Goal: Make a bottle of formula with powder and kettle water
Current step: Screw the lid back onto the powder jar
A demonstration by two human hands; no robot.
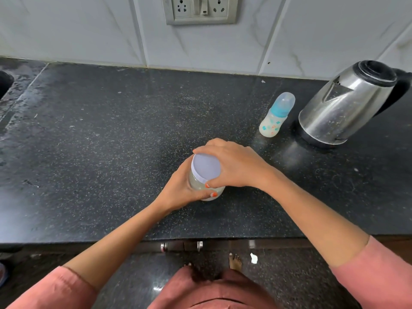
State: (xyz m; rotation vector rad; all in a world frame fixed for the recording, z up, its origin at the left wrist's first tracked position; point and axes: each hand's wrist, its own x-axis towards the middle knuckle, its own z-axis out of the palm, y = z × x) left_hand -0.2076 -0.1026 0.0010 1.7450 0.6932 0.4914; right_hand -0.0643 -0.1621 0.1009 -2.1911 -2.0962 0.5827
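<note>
As left hand [181, 190] grips the jar [197, 182] mid-frame, right hand [233, 167] clamps its lid [206, 167]; a jerked twist could tip it over.

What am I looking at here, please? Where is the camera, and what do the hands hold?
There is no machine: a person works with bare hands, and one camera worn on the head looks down at them. The left hand grips the body of a small jar, while the right hand curls its fingers round the pale lid. The jar seems to rest on a dark counter. To the right stand a capped baby bottle and a steel kettle.
</note>
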